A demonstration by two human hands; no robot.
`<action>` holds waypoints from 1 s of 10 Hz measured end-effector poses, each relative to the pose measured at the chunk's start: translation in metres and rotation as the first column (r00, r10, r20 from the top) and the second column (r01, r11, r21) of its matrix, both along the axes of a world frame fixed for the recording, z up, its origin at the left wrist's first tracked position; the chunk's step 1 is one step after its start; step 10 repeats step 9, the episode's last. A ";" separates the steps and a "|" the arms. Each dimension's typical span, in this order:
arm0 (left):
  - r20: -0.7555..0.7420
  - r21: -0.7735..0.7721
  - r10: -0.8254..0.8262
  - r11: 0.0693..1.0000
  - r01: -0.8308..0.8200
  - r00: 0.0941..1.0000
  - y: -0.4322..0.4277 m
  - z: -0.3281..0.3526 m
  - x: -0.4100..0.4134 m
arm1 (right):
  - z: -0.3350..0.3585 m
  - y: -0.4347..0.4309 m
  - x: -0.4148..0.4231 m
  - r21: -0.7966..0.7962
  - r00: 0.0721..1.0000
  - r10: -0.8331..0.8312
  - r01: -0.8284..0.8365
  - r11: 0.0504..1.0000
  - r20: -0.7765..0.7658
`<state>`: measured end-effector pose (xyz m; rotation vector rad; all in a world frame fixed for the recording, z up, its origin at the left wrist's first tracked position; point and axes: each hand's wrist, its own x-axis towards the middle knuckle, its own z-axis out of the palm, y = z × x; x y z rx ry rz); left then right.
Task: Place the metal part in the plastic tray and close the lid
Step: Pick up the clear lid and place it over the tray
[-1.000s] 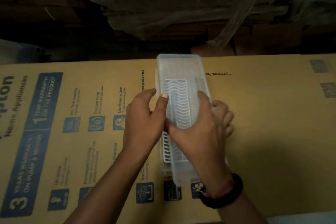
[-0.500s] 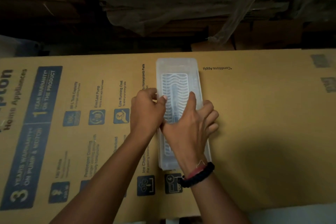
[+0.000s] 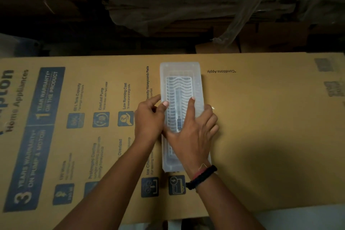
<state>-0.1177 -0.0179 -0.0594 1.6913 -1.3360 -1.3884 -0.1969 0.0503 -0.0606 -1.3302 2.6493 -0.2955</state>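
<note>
Head view: a clear tray (image 3: pixel 171 167) lies on a printed cardboard box (image 3: pixel 261 117), its lid (image 3: pixel 180 70) down and the metal part (image 3: pixel 178 87) visible inside. The left hand (image 3: pixel 149 119) pinches the tray's left edge, while the right hand (image 3: pixel 194 132) presses flat on the lid. Closing seems nearly done; next, likely firm pressure along the edges

I am counting 1 plastic tray (image 3: pixel 180 69) with 1 metal part (image 3: pixel 179 87) inside, on 1 printed cardboard sheet (image 3: pixel 261 117), plus my 2 hands, left hand (image 3: pixel 149 119) and right hand (image 3: pixel 192 136), and 1 black wristband (image 3: pixel 202 176).
</note>
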 end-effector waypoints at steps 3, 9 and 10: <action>0.683 -0.225 -0.334 0.750 0.622 0.650 -0.008 0.000 -0.008 | 0.004 0.018 -0.013 0.024 0.947 0.321 -0.322 0.947 0.017; 0.825 -0.098 -0.346 0.690 0.717 0.447 0.002 0.028 -0.007 | 0.023 0.014 -0.025 -0.009 0.911 0.402 -0.403 0.915 0.094; 0.825 -0.098 -0.346 0.690 0.717 0.447 0.002 0.028 -0.007 | 0.023 0.014 -0.025 -0.009 0.911 0.402 -0.403 0.915 0.094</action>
